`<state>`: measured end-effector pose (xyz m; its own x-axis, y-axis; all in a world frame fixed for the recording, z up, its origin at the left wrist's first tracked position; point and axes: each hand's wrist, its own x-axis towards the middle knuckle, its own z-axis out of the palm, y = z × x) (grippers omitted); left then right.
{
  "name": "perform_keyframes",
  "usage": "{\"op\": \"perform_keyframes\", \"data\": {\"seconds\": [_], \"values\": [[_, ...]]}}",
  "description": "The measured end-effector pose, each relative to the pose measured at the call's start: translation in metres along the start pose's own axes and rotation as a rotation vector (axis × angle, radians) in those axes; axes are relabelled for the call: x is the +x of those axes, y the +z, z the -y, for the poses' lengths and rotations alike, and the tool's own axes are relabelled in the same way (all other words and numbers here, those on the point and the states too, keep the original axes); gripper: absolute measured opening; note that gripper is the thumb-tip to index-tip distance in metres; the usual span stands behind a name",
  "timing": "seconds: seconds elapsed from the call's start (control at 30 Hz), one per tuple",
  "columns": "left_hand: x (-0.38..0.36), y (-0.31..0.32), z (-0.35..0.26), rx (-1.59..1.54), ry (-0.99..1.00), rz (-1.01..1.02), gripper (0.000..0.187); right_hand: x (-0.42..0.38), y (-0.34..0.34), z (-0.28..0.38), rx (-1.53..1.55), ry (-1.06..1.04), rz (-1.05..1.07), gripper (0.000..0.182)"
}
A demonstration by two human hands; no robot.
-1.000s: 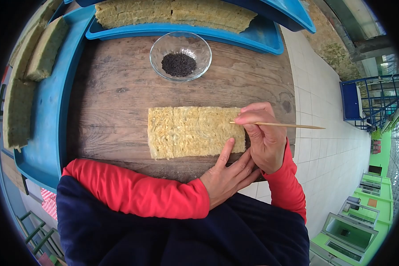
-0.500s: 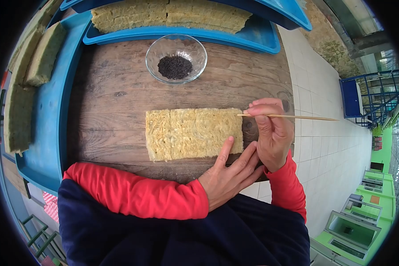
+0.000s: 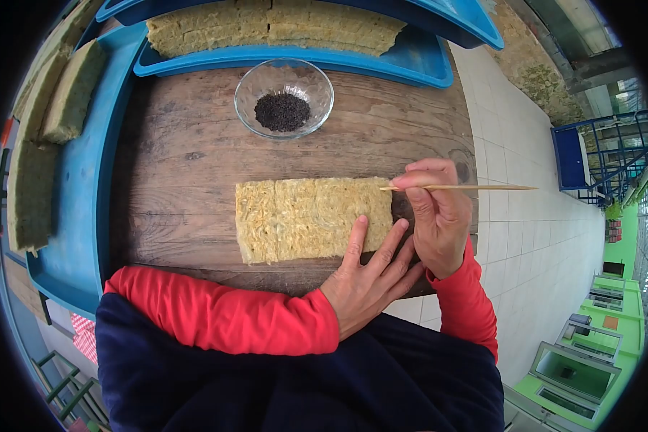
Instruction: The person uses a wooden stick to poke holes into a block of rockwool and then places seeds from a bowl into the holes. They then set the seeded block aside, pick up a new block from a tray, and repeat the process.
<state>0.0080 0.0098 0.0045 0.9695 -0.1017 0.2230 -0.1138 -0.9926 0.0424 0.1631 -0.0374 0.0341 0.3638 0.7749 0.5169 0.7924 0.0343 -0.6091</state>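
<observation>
A flat yellowish fibrous slab [image 3: 295, 219] lies on the wooden table [image 3: 187, 165]. My left hand [image 3: 373, 277] is spread, its index fingertip on the slab's lower right part and its other fingers beside the slab's right end. Between thumb and fingers my right hand [image 3: 439, 216] pinches a thin wooden stick [image 3: 489, 187], held roughly level, with its left tip over the slab's upper right corner. Whether the tip touches the slab I cannot tell. Above the slab stands a clear glass bowl [image 3: 246, 108] holding dark granules [image 3: 282, 112].
Blue trays with more fibrous slabs stand along the back [image 3: 425, 68] and the left side [image 3: 86, 194] of the table. Another blue tray [image 3: 475, 25] overlaps the back one. Pale floor tiles [image 3: 518, 252] lie beyond the table's right edge.
My right hand and the stick have shifted slightly left, bringing the tip over the slab's corner. My left hand has moved a little up and left, its fingers wider apart.
</observation>
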Motion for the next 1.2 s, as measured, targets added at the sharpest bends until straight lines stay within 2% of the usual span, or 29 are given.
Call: {"op": "perform_keyframes", "data": {"seconds": [0.27,1.2], "values": [[0.0,0.0006,0.0006,-0.01,0.013,0.001,0.053,-0.001,-0.001,-0.0028,0.016,0.031,-0.057,0.007],[-0.0001,0.0014,0.0002,0.008,0.001,-0.015,0.053,-0.0002,0.0015,-0.002,-0.016,0.023,-0.009,0.005]]}}
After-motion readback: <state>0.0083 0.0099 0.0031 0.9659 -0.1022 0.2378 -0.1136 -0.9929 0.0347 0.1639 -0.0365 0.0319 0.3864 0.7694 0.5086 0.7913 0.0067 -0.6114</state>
